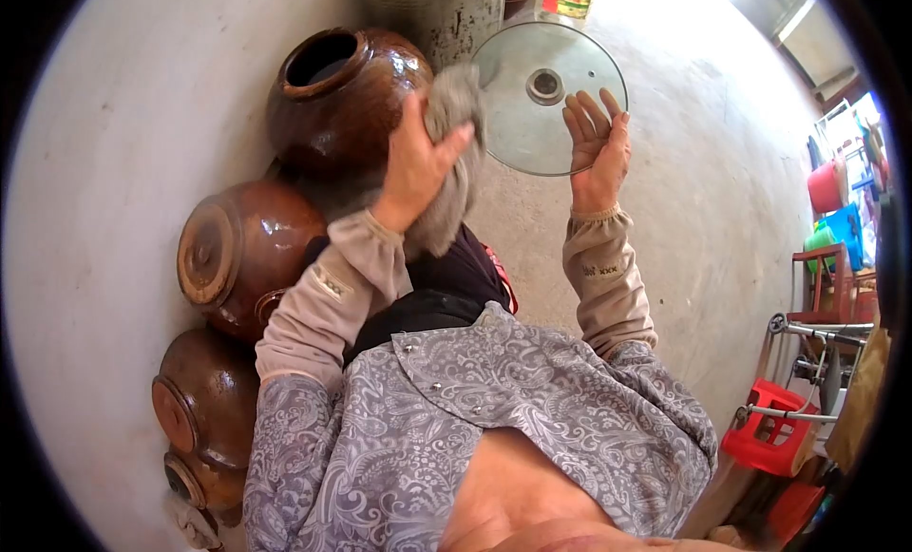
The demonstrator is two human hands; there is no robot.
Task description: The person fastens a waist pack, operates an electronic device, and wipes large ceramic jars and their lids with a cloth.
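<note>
One glass lid point(549, 98) is being held up in front of the person, its round rim showing whole except at the left edge, where a grey cloth point(449, 162) is covering it. The right hand point(597, 143) is supporting the lid from behind with the fingers spread flat and open against the glass, the palm cupping the lower right rim rather than clenching it. The left hand point(415, 162) is gripping the single cloth, fingers and thumb closed around a bunched fold, and is pressing it against the lid's left rim while the rest of the cloth is hanging down past the wrist. One small knob is sitting in the middle of the lid. Three brown jars are lying to the left in a line: the top jar point(337, 101) is showing its open mouth, the middle jar point(242, 253) is turning its flat base this way, and the lower jar point(204, 414) is lying just beside it, touching or nearly so. The top jar is sitting just behind the left hand, leaving little room on that side. To the right of the lid, the bare concrete floor point(722, 191) is stretching wide and open. Far off at the right edge, a red stool point(771, 428) is standing among other clutter.
</note>
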